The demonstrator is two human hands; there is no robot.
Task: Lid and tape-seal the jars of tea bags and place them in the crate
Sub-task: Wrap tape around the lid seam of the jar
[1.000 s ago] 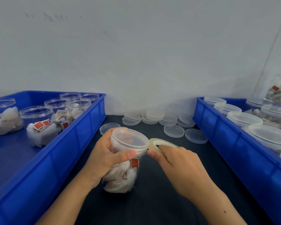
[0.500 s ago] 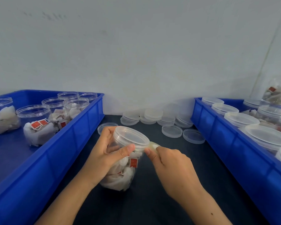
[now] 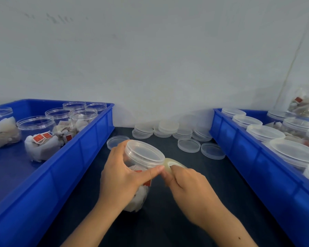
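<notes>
A clear jar of tea bags (image 3: pixel 141 189) stands tilted on the dark table, its clear lid (image 3: pixel 144 153) on. My left hand (image 3: pixel 121 177) grips the jar round its side, thumb pressed below the lid's rim. My right hand (image 3: pixel 187 184) holds a roll of clear tape (image 3: pixel 171 164) against the jar's right side, just under the lid. The two thumbs almost touch. The blue crate (image 3: pixel 253 157) on the right holds several lidded jars (image 3: pixel 265 132). The blue crate (image 3: pixel 89 143) on the left holds several open jars of tea bags (image 3: pixel 37 138).
Loose clear lids (image 3: pixel 168 130) lie in stacks and singly at the back of the table against the white wall. One lid (image 3: pixel 116 141) lies just behind my left hand. The dark table strip between the crates is narrow.
The jar has tipped further toward the right and turned in my left hand. My right hand with the tape roll stays pressed at the lid's rim, its thumb closer to my left thumb.
</notes>
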